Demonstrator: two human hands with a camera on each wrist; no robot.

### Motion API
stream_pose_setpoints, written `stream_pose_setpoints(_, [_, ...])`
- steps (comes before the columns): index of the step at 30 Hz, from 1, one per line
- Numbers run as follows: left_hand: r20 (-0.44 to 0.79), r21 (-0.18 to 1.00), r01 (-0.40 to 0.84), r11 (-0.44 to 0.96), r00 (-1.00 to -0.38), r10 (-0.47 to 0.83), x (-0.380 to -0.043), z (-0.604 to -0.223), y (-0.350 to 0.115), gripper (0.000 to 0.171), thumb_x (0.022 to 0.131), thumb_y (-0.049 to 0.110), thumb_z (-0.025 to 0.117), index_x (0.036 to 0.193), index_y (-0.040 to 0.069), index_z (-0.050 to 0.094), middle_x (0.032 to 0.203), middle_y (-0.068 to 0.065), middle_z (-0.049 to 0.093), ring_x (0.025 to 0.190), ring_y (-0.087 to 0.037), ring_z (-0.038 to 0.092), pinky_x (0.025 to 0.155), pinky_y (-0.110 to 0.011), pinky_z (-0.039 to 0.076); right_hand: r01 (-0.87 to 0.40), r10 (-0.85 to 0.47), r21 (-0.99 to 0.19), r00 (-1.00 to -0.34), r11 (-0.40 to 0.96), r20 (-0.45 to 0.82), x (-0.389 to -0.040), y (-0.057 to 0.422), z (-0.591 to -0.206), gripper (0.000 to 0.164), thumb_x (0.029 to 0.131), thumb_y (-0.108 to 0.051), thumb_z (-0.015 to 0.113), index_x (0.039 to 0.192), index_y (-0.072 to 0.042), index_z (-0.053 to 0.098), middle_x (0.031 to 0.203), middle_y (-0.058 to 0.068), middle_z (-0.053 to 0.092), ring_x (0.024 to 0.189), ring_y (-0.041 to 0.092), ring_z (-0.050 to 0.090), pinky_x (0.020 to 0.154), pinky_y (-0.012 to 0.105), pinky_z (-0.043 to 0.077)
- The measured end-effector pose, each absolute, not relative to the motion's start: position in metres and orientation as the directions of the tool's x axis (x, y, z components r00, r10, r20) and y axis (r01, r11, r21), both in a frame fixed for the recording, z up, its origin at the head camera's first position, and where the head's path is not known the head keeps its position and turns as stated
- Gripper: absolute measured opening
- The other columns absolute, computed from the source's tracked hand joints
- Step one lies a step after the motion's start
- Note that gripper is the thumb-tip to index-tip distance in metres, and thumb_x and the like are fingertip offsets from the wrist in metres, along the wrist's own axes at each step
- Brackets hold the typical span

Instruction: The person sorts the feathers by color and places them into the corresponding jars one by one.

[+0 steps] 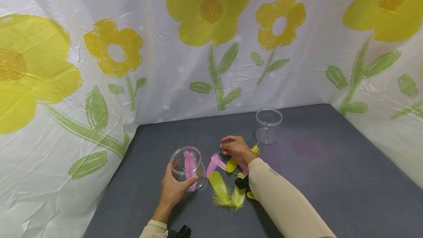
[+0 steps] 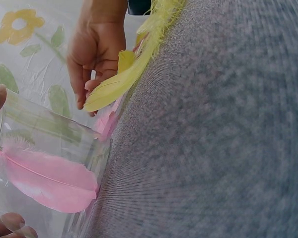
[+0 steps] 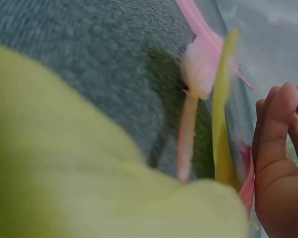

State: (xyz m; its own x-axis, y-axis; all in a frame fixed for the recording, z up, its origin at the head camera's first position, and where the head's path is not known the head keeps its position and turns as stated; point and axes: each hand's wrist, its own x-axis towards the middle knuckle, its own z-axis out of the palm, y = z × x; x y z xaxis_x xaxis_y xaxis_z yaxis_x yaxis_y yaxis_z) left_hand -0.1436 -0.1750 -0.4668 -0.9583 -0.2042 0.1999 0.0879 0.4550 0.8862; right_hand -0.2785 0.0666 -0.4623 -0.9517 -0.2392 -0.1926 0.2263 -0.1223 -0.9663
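My left hand grips a clear plastic jar from its near left side, thumb across the front. Upright inside the jar is one pink feather, seen large through the wall in the left wrist view. My right hand hovers over a loose pile of feathers, its fingers bent loosely with nothing visible between them. Beside the jar lies a pink feather; closer to me is a yellow feather. In the right wrist view, a blurred yellow feather fills the foreground and the right fingers show at the right.
A second clear container stands farther back on the right of the dark grey table. A white curtain printed with yellow flowers hangs behind and around the table. The right sleeve overlaps part of the feather pile.
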Motion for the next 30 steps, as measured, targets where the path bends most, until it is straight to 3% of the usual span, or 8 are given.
stream_pose_setpoints(8, [0.201,0.884,0.084,0.46,-0.956,-0.212,-0.142,-0.467,-0.175,0.101,0.066,0.034,0.09,0.143,-0.001,0.033,0.141,-0.022,0.044,0.128,-0.04,0.042,0.103,-0.056,0.033,0.27,-0.237,-0.957,-0.942,-0.108,-0.239,-0.276,0.059,-0.465,0.035,0.087,0.008,0.065,0.121,0.012,0.057,0.092,0.018,0.063,0.066,0.02,0.061,0.062,0.027,0.055])
stream_pose_setpoints(22, [0.215,0.881,0.095,0.464,-0.953,-0.214,-0.143,-0.465,-0.172,0.102,0.065,0.033,0.09,0.143,0.001,0.034,0.141,-0.021,0.044,0.127,-0.04,0.043,0.102,-0.055,0.034,0.251,-0.176,-0.968,-0.954,-0.031,-0.242,-0.278,0.054,-0.462,0.028,0.085,0.006,0.068,0.113,0.01,0.063,0.091,0.018,0.066,0.068,0.02,0.063,0.067,0.031,0.056])
stream_pose_setpoints(30, [0.217,0.879,0.098,0.467,-0.954,-0.207,-0.143,-0.467,-0.175,0.103,0.064,0.032,0.091,0.144,0.0,0.033,0.142,-0.021,0.043,0.128,-0.04,0.043,0.103,-0.054,0.034,0.22,-0.166,-0.97,-0.965,-0.102,-0.202,-0.275,0.063,-0.447,0.029,0.086,0.007,0.066,0.115,0.012,0.06,0.097,0.02,0.063,0.071,0.02,0.063,0.07,0.031,0.056])
